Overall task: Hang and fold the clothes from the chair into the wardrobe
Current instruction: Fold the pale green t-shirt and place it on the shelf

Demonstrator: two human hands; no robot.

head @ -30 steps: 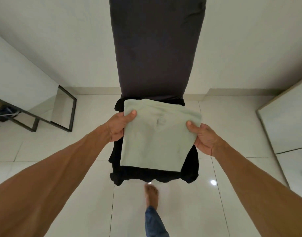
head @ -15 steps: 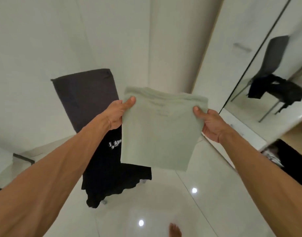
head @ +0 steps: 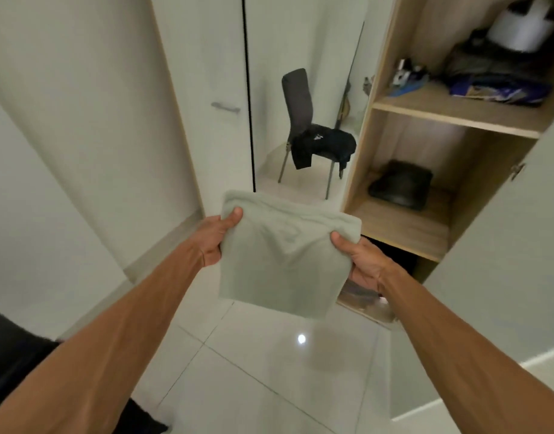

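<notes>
Both sides of a folded pale-green shirt [head: 282, 255] are pinched, one by the left grip [head: 220, 238], one by the right grip [head: 361, 264]. It hangs above the floor before the open wardrobe [head: 363, 145].

The middle shelf [head: 404, 228] is offering bare board in front of a dark folded bundle [head: 401, 184] lying at its back. Clutter [head: 501, 79] is crowding the upper shelf [head: 451, 115]. The open door [head: 504, 245] is flanking the right side.
</notes>
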